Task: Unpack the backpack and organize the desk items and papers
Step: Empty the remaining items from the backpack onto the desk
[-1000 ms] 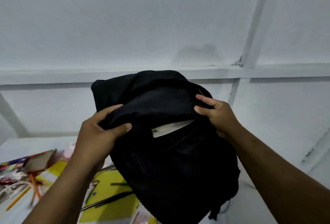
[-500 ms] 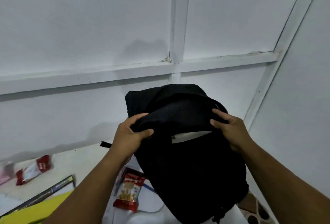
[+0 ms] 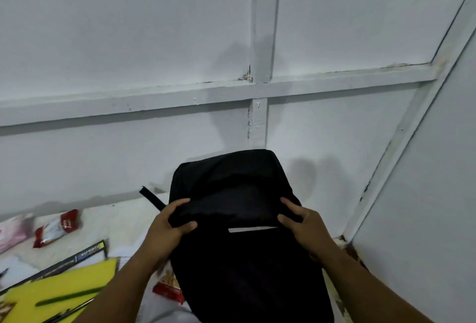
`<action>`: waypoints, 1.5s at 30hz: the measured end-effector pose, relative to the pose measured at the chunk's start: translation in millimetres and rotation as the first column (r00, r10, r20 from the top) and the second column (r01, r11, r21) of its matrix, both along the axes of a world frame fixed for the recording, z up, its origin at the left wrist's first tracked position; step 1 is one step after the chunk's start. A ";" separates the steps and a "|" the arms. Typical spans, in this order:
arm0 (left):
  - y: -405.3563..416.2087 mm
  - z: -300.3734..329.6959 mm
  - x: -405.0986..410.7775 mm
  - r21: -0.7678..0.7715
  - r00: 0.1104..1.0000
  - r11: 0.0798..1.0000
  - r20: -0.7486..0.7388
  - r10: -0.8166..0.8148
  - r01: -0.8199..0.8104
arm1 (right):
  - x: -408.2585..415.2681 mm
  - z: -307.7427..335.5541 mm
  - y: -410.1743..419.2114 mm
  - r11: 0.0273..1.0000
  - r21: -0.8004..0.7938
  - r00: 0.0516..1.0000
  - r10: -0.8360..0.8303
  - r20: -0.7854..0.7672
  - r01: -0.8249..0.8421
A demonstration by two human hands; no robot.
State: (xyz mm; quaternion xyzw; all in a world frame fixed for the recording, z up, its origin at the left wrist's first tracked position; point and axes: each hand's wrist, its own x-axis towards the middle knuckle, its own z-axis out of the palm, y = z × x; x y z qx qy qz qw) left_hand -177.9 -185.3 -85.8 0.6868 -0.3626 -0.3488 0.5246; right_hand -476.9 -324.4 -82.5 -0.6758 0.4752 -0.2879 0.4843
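Lowered toward the desk, one backpack (image 3: 247, 245) gripped by two hands (image 3: 168, 222).

Left hand (image 3: 170, 222) and right hand (image 3: 302, 222) grip black backpack (image 3: 244, 266).

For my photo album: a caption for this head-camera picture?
Both hands, left and right, grip a black backpack over a cluttered desk.

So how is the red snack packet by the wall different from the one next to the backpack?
The snack packet by the wall lies in the open, its whole shape showing, red at both ends with a pale middle. The snack packet beside the backpack is partly hidden behind the black backpack and the left arm, and shows a yellowish picture above a red bottom edge. The first lies far from the hands; the second sits just below the left hand. Both are red and rest on the white desk.
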 end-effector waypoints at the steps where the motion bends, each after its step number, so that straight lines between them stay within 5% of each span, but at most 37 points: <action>1: 2.3 0.4 1.0 0.008 1.000 1.000 0.005 -0.016 0.016 | 1.7 -1.0 1.3 1.000 -0.020 1.000 -0.008 -0.010 0.008; 6: 15.3 1.1 1.7 0.017 0.994 0.999 0.097 -0.043 0.042 | -0.1 -7.9 -0.5 0.977 -0.214 0.979 -0.023 -0.204 -0.021; 10: 34.9 -1.3 -2.7 -0.045 0.979 0.998 0.201 -0.023 0.033 | 4.6 -9.5 8.8 0.896 -0.442 0.913 -0.210 -0.350 0.037; 16: 71.7 1.9 -6.1 -0.102 0.971 0.993 0.229 0.074 -0.052 | 40.4 4.5 51.0 0.698 -0.713 0.970 -0.124 -0.210 -0.065; 28: 213.9 -12.4 28.7 -0.061 0.896 0.929 0.250 0.367 -0.364 | 151.7 -7.9 154.7 0.654 -0.654 0.872 0.489 -0.016 -0.379; 32: 263.0 -18.3 56.2 -0.037 0.816 0.867 0.318 0.482 -0.497 | 192.1 -18.0 186.7 0.699 -0.477 0.794 0.608 0.004 -0.533; 37: 307.7 -28.5 94.9 -0.078 0.714 0.817 0.445 0.541 -0.571 | 250.8 -44.4 202.3 0.697 -0.280 0.748 0.646 -0.154 -0.660; 45: 325.6 -49.9 173.7 -0.074 0.601 0.900 0.721 0.346 -0.430 | 317.5 -54.8 190.0 0.833 -0.172 0.779 0.391 -0.490 -0.526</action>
